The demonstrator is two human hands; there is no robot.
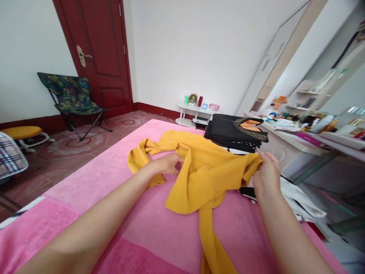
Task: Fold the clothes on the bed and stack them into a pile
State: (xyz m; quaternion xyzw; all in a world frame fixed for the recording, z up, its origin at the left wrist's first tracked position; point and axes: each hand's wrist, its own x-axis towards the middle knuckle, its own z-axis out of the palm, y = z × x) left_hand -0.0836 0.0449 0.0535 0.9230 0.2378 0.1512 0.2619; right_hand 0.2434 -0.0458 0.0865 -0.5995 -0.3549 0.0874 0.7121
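A mustard-yellow long-sleeved garment (199, 175) lies partly spread and rumpled over the pink bedspread (159, 232). One long strip of it, a sleeve or a tie, trails down toward me. At its right end my right hand (267, 171) pinches the cloth and lifts that edge a little off the bed. My left hand (168, 163) is at a raised fold on the left side, its fingers closed on the yellow fabric and partly hidden by it. Another strip of the cloth loops around beyond my left wrist.
Folded dark clothes (228, 131) are stacked at the bed's far right corner. White clothing (299, 201) lies along the right edge. To the right stands a cluttered dressing table (293, 139). A low white table (182, 114), a folding chair (75, 95) and a yellow stool (21, 132) are farther off.
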